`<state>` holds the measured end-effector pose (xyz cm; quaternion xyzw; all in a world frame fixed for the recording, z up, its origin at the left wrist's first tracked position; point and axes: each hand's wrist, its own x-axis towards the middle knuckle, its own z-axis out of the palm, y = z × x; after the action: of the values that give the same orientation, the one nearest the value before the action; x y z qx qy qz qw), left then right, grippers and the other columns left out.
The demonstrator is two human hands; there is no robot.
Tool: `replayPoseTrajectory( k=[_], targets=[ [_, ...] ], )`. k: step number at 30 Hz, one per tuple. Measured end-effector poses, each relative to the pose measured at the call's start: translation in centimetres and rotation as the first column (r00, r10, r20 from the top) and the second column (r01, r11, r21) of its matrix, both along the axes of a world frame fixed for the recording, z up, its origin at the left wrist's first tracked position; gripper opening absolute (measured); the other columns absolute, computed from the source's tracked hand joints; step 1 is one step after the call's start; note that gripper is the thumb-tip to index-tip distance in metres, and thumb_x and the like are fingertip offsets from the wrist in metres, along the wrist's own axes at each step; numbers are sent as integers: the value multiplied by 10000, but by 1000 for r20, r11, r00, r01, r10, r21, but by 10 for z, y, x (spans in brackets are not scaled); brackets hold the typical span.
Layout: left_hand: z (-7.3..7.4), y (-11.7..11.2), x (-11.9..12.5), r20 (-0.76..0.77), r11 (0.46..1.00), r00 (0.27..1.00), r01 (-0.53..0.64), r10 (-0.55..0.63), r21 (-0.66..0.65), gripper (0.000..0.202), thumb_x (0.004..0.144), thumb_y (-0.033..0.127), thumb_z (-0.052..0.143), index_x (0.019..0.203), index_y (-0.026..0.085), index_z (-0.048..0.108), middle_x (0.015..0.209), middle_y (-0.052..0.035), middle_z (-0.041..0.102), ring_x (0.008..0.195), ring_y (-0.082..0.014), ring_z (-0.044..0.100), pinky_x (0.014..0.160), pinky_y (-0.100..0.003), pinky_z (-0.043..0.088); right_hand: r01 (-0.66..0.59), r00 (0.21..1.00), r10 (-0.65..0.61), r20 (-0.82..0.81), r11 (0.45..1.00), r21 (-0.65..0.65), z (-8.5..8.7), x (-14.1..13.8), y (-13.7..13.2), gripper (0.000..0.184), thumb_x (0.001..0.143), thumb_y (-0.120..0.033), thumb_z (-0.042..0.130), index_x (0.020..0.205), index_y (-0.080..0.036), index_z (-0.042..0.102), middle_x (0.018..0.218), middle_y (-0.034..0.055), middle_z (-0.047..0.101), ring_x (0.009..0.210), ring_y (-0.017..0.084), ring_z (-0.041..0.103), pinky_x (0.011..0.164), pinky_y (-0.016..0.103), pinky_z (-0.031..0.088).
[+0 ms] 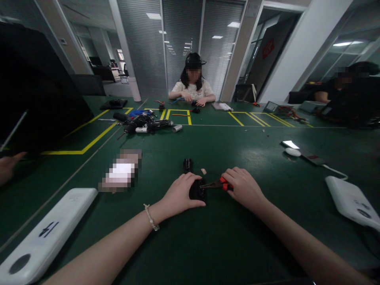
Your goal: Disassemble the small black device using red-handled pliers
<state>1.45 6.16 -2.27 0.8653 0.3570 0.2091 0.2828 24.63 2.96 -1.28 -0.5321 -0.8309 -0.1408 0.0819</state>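
Red-handled pliers (pixel 222 184) sit in the right hand (pixel 242 185), which curls firmly round the grips; their dark tips meet a black part (pixel 194 193). The left hand (pixel 180 192), thumb parted, clasps this small, boxy part at the green table (pixel 234 241), its details indistinct.

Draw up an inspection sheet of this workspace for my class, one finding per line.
Surface: green tabletop, marked with yellow tape.
Job's things: small black part; red-handled pliers, tips at the part.
Clutter: beige scrap beyond the part; numbered white case at left; heap of dark items farther off, details unclear.
Grips: left grip holds the black part; right grip holds the pliers.
Cables: white cable at right, near a second white case.
Surroundings: co-worker seated opposite; blinds behind.
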Motion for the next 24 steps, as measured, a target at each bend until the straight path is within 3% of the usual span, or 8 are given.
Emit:
replayPoseTrajectory(
  k=[8,17,24],
  targets=[
    [3,-1,-1,-16,1000,1000,-1,1,-21,631,583,433,704,1133,247,456,1095,-46,499,1004,-263,475,843,-407,391,-11,996,6,84,998,57,4,0,-2,291,614,-150,573,903,-184,560,897,59,579,816,205,471,719,340,338],
    [0,0,0,-4,1000,1000,3,-4,-10,620,592,444,695,1128,244,456,1097,-43,501,987,-248,479,826,-390,399,42,999,-44,-24,996,-77,-1,0,2,255,625,-152,561,878,-191,561,854,43,578,758,182,474,656,308,357],
    [4,-2,0,-19,999,1000,-4,3,-33,623,587,429,699,1132,245,458,1096,-50,499,1004,-267,472,843,-413,388,-4,997,0,74,999,48,4,-1,-2,289,615,-156,580,902,-180,564,890,59,577,812,205,465,718,340,343]
  ],
)
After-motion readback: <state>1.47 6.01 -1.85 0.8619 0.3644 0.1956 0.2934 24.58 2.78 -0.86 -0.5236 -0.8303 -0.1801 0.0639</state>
